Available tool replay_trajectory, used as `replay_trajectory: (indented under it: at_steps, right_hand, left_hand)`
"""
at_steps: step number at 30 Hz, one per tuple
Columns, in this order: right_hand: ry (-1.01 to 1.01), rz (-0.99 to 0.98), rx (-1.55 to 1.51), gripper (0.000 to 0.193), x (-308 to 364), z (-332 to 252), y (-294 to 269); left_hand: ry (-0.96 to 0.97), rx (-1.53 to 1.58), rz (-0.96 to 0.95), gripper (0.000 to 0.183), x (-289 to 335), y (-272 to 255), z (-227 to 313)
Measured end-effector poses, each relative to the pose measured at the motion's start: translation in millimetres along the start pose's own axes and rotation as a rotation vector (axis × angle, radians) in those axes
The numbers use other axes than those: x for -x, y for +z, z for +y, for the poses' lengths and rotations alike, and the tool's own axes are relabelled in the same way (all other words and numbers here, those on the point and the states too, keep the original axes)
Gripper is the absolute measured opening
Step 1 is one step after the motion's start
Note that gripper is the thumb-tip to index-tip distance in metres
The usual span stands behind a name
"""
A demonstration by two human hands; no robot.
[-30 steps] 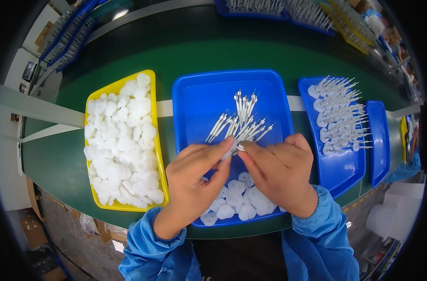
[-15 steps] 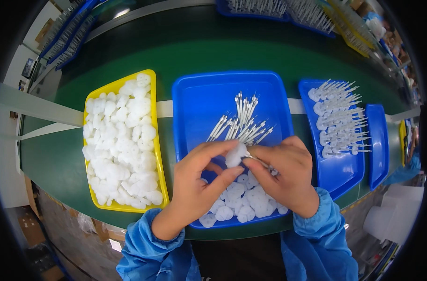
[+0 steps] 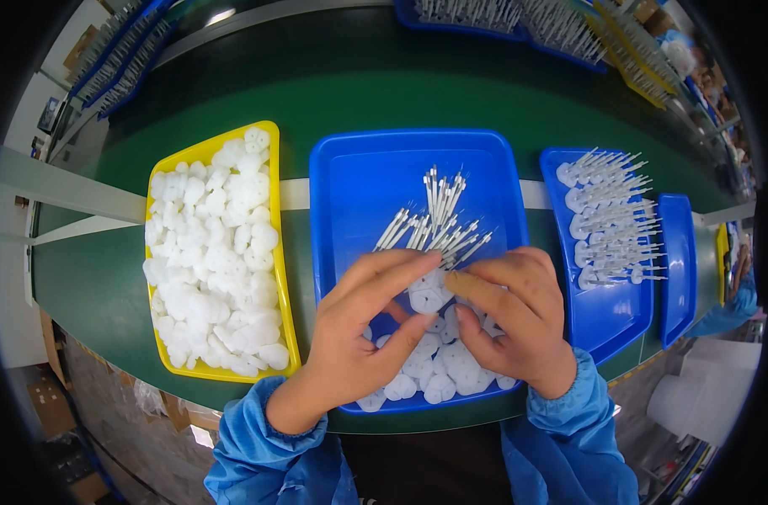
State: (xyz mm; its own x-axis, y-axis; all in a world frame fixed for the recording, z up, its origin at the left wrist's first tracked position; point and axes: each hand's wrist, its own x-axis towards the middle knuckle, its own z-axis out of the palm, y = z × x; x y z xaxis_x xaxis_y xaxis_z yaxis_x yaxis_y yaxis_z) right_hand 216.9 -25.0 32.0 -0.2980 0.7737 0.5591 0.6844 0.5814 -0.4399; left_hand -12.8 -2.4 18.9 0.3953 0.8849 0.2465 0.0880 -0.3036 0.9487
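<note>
In front of me my left hand [image 3: 359, 324] is closed on a white scalloped disc [image 3: 429, 292], its edge between thumb and index finger. My right hand [image 3: 514, 316] has its index fingertip at the disc's right edge, with the thumb held apart below; I see no rod in its fingers. Both hands hover over a blue tray [image 3: 359, 177]. Inside it, thin white rods with fine metal tips [image 3: 441, 206] lie fanned beyond my fingers. More white discs [image 3: 460, 366] are heaped at the near end, partly hidden by the hands.
To the left, a yellow tray [image 3: 287, 324] is piled with white discs. On the right, a smaller blue tray [image 3: 607, 324] carries rows of discs with rods attached, beside another blue tray [image 3: 677, 261]. Further rod-filled trays [image 3: 460, 29] stand at the back of the green table [image 3: 300, 93].
The disc has turned so its face shows more. The rod seen between my right fingers is no longer visible, and the right thumb has moved away from the index finger.
</note>
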Motion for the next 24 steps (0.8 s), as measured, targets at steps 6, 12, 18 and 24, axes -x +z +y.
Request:
replay_trajectory:
  at_steps: [6,12,18,24]
  right_hand:
    - [0.002,-0.034,-0.092,0.046,0,-1,-3]
    - [-0.027,-0.108,-0.044,0.041,6,-5,-24]
    - [-0.200,-0.131,0.242,0.015,-55,10,17]
    - [-0.415,-0.450,0.416,0.009,-81,32,71]
  left_hand:
    - [-0.002,0.021,-0.077,0.061,0,-1,-1]
    - [0.024,0.039,-0.071,0.051,2,-8,-2]
    - [-0.090,0.315,0.321,0.033,3,-14,-8]
    - [-0.191,0.411,0.341,0.033,-2,-13,-7]
